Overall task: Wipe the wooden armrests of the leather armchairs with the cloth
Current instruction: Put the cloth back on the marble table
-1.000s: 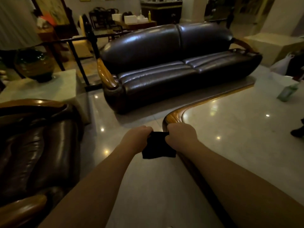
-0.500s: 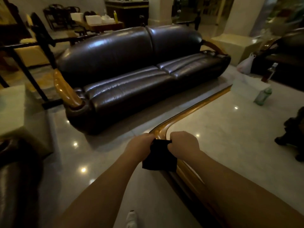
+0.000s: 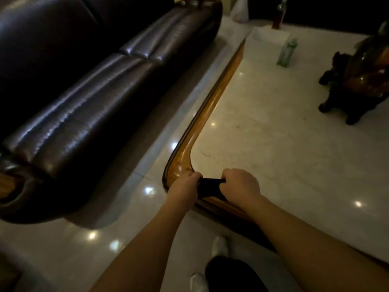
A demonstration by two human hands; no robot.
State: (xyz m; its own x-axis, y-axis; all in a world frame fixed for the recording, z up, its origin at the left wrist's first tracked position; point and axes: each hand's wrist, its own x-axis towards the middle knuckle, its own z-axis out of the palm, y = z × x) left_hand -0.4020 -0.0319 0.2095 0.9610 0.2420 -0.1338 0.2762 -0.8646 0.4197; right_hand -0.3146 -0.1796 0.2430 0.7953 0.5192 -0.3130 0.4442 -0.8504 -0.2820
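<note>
From the head view, the left hand (image 3: 185, 189) and right hand (image 3: 240, 186) each fist an end of the dark cloth (image 3: 207, 187), pulling it taut, probably to refold it. It hangs over the table's wood rim (image 3: 212, 104) corner. No armrest is being wiped; the sofa (image 3: 88, 85) sits at ten o'clock, with open floor (image 3: 130, 171) between.
</note>
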